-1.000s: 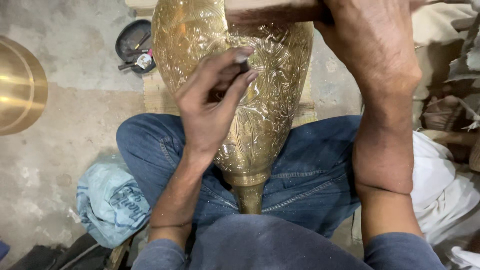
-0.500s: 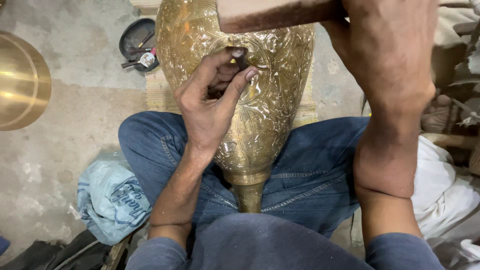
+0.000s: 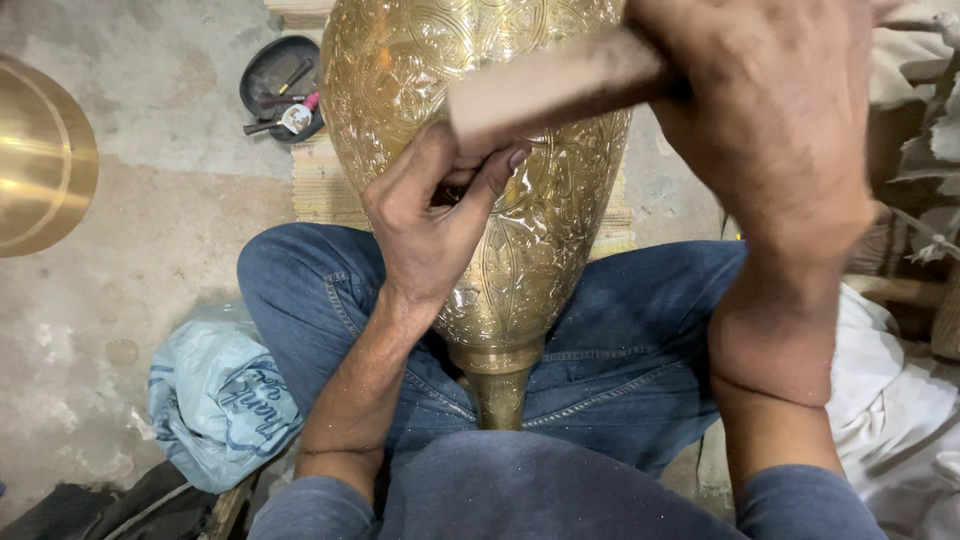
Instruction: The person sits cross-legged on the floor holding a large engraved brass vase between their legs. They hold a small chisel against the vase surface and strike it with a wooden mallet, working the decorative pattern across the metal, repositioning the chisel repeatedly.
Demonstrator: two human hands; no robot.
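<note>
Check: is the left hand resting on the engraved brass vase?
Yes, the left hand lies on the engraved brass vase, its fingers pinched together.

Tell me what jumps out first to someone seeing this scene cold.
A big engraved brass vase fills the centre, lying across the person's jeans-clad lap with its narrow neck pointing toward the body. The left hand presses against its patterned side, pinching something small, while the right hand holds a blurred wooden mallet above it. A plain brass bowl glows at the left edge.

Crumpled pale-blue plastic bag (image 3: 215, 400), dark print; floor, beside left knee; possibly package.
</note>
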